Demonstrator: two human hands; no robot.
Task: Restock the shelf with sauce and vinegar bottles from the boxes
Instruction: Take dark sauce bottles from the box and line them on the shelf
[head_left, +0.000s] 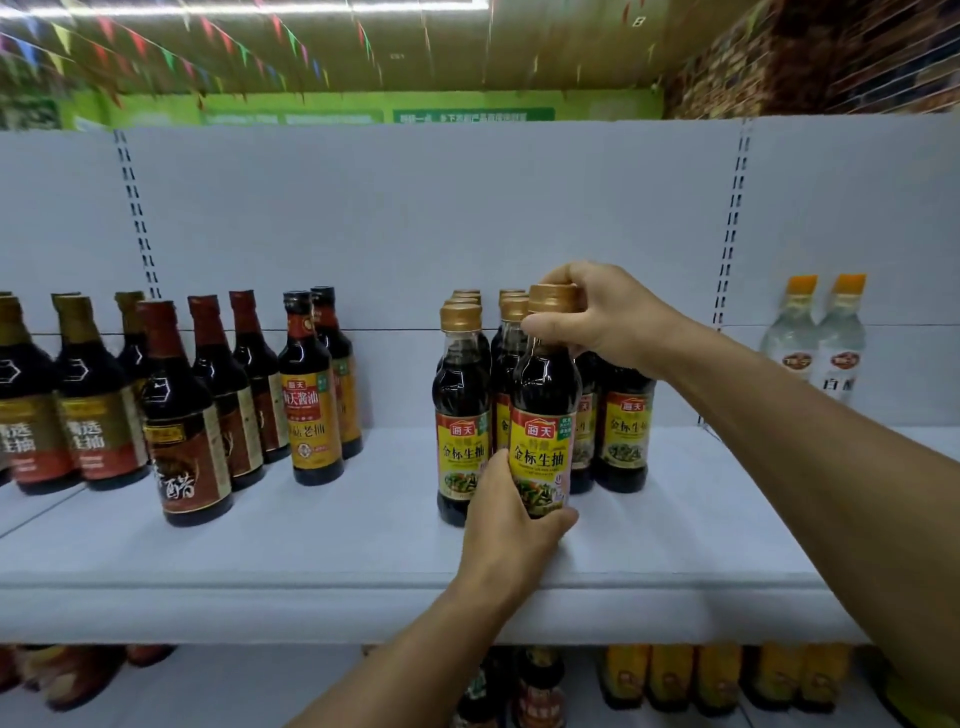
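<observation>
A dark soy sauce bottle (543, 410) with a gold cap and a yellow-and-red label stands upright at the front of a cluster of several like bottles (462, 405) on the white shelf (322, 561). My right hand (597, 312) grips its gold cap from above. Lower down, my left hand (511, 525) curls round the base of the same bottle, thumb on the label. The boxes are out of view.
Left on the shelf stand several dark bottles: vinegar with a brown label (182, 415), soy sauce with yellow labels (310, 395), others with gold labels (88, 400). Two clear white vinegar bottles (815, 338) stand far right. A lower shelf (675, 675) holds more goods.
</observation>
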